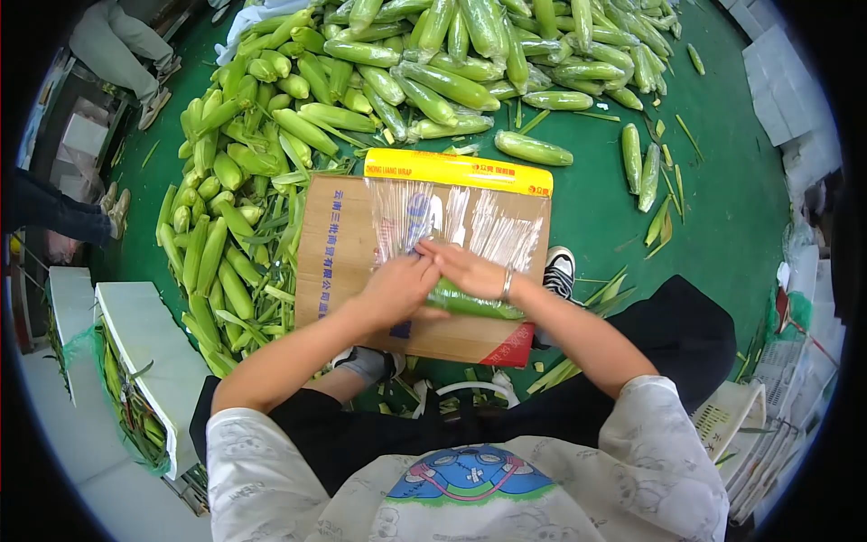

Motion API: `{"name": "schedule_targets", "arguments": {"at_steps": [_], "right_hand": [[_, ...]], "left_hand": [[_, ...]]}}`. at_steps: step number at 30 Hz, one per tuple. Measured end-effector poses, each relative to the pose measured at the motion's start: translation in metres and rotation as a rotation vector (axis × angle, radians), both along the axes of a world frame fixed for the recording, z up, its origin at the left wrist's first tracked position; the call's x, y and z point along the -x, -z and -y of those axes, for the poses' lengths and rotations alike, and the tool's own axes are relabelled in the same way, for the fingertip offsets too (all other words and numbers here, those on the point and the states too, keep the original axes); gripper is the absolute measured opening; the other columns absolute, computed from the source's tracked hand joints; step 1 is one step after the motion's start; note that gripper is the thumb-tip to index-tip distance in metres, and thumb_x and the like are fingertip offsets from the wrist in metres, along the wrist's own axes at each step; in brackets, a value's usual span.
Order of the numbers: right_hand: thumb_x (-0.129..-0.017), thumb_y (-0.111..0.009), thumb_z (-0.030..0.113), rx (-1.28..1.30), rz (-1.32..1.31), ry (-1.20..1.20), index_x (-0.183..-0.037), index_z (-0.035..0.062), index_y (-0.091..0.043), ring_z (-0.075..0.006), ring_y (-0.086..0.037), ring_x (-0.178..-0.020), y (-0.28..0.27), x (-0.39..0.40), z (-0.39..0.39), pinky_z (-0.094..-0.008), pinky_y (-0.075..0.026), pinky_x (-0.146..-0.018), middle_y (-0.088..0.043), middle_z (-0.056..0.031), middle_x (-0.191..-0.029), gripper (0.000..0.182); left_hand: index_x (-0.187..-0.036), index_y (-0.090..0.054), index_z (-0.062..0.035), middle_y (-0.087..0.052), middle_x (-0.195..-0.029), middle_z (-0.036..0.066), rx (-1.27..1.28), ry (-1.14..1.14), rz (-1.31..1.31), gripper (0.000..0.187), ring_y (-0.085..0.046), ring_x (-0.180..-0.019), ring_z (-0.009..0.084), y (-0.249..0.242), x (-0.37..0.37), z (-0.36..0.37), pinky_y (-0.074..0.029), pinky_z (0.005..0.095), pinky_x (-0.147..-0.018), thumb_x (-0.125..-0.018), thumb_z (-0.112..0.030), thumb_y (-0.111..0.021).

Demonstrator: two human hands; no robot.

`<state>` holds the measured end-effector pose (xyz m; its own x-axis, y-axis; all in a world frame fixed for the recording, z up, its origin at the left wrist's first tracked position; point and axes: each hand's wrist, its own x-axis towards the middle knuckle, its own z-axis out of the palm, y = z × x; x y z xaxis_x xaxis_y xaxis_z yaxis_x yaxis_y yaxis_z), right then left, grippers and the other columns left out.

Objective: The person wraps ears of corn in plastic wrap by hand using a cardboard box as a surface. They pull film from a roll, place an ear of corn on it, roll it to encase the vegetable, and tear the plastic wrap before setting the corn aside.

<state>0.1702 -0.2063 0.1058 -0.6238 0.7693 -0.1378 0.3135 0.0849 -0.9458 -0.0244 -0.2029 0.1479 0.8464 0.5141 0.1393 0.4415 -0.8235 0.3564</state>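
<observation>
A green ear of corn (pixel 474 300) in its husk lies crosswise on a flat cardboard box (pixel 339 230), under clear plastic wrap (pixel 497 221). The wrap stretches in wrinkled folds from a yellow roll (pixel 458 172) at the box's far edge. My left hand (pixel 402 287) is over the corn's left end, its fingers reaching toward the right and its thumb lower down. My right hand (pixel 465 271) lies across the wrap and corn with fingers stretched out, their tips meeting my left fingers. Where the hands overlap, part of the left fingers is hidden.
Unwrapped corn (pixel 217 244) is heaped on the left; wrapped ears (pixel 452 81) pile up at the back. Single ears (pixel 533 149) lie on the green floor (pixel 596 226) among husk scraps. White foam boxes (pixel 135 334) stand at left, a white crate (pixel 731 415) at right. Another person's legs (pixel 126 45) show far left.
</observation>
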Motion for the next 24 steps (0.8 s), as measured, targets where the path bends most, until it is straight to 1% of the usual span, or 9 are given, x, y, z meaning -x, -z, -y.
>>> {"name": "schedule_targets", "arguments": {"at_steps": [3,4,6,9,15,17,19,21,24], "right_hand": [[-0.098,-0.042,0.038,-0.330,0.317,0.018,-0.144,-0.0032,-0.032,-0.0304,-0.035,-0.136,-0.003,0.023,0.035,-0.0427,-0.025,-0.113,-0.041,-0.0194,-0.145,0.062],[-0.097,-0.045,0.039,-0.501,0.475,0.030,-0.145,-0.0028,-0.030,-0.0294,-0.033,-0.138,-0.005,0.028,0.042,-0.0439,-0.023,-0.114,-0.039,-0.0180,-0.147,0.065],[-0.096,-0.046,0.039,-0.550,0.482,0.068,-0.145,-0.0022,-0.030,-0.0296,-0.033,-0.138,-0.006,0.033,0.048,-0.0438,-0.023,-0.114,-0.039,-0.0178,-0.147,0.066],[-0.095,-0.048,0.040,-0.581,0.489,0.077,-0.145,-0.0011,-0.030,-0.0303,-0.032,-0.138,-0.008,0.030,0.050,-0.0438,-0.023,-0.115,-0.038,-0.0175,-0.147,0.068],[-0.093,-0.053,0.037,-0.555,0.439,0.039,-0.146,0.0017,-0.029,-0.0332,-0.031,-0.139,-0.014,0.028,0.056,-0.0448,-0.022,-0.115,-0.035,-0.0181,-0.150,0.068],[-0.089,-0.060,0.031,-0.564,0.445,0.130,-0.145,0.0030,-0.032,-0.0345,-0.034,-0.136,-0.014,0.031,0.063,-0.0451,-0.024,-0.114,-0.036,-0.0193,-0.148,0.069],[-0.082,-0.064,0.026,-0.630,0.389,0.271,-0.120,0.0031,-0.053,-0.0369,-0.049,-0.113,-0.031,0.044,0.090,-0.0492,-0.037,-0.098,-0.053,-0.0181,-0.120,0.046],[-0.084,-0.064,0.027,-0.581,0.234,0.298,-0.094,0.0037,-0.061,-0.0355,-0.054,-0.088,-0.052,0.063,0.121,-0.0491,-0.043,-0.076,-0.055,-0.0147,-0.092,0.025],[-0.093,-0.061,0.035,0.233,-0.011,0.488,-0.081,0.0022,-0.066,-0.0262,-0.065,-0.072,-0.028,0.093,0.162,-0.0385,-0.050,-0.067,-0.064,-0.0128,-0.074,0.035]], "left_hand": [[-0.082,-0.062,0.0089,-0.064,-0.072,0.021,0.776,-0.106,-0.412,0.073,-0.064,-0.065,0.0378,-0.033,0.010,0.048,-0.052,0.0478,-0.065,-0.087,-0.064,-0.055],[-0.073,-0.064,0.0056,-0.066,-0.074,0.018,1.220,-0.120,-0.470,0.075,-0.065,-0.062,0.0281,-0.005,0.023,0.064,-0.053,0.0417,-0.058,-0.090,-0.066,-0.049],[-0.096,-0.062,-0.0005,-0.056,-0.058,0.007,2.049,-0.320,-0.478,0.068,-0.053,-0.044,0.0134,-0.068,0.037,0.083,-0.041,0.0246,-0.037,-0.090,-0.067,-0.048],[-0.097,-0.063,-0.0027,-0.057,-0.064,0.006,2.188,-0.079,-0.828,0.065,-0.053,-0.047,0.0128,-0.007,0.087,0.102,-0.042,0.0249,-0.042,-0.093,-0.065,-0.044],[-0.110,-0.063,0.0032,-0.065,-0.081,0.017,1.324,0.058,-1.220,0.089,-0.062,-0.060,0.0233,0.052,0.125,0.138,-0.051,0.0333,-0.051,-0.077,-0.079,-0.052],[-0.114,-0.064,0.0069,-0.067,-0.097,0.021,1.242,0.019,-1.077,0.096,-0.066,-0.075,0.0290,0.033,0.126,0.135,-0.055,0.0371,-0.062,-0.074,-0.081,-0.053],[-0.106,-0.068,0.0070,-0.067,-0.103,0.022,1.418,-0.121,-1.046,0.093,-0.067,-0.084,0.0325,-0.032,0.109,0.102,-0.055,0.0389,-0.070,-0.073,-0.079,-0.056],[-0.096,-0.072,0.0040,-0.069,-0.094,0.021,1.185,-0.282,-0.950,0.088,-0.067,-0.088,0.0338,-0.039,0.126,0.102,-0.052,0.0408,-0.079,-0.071,-0.079,-0.058],[-0.095,-0.073,0.0001,-0.070,-0.094,0.017,1.034,-0.591,-0.449,0.069,-0.067,-0.083,0.0291,-0.123,0.126,0.090,-0.052,0.0356,-0.075,-0.071,-0.064,-0.070]]}}
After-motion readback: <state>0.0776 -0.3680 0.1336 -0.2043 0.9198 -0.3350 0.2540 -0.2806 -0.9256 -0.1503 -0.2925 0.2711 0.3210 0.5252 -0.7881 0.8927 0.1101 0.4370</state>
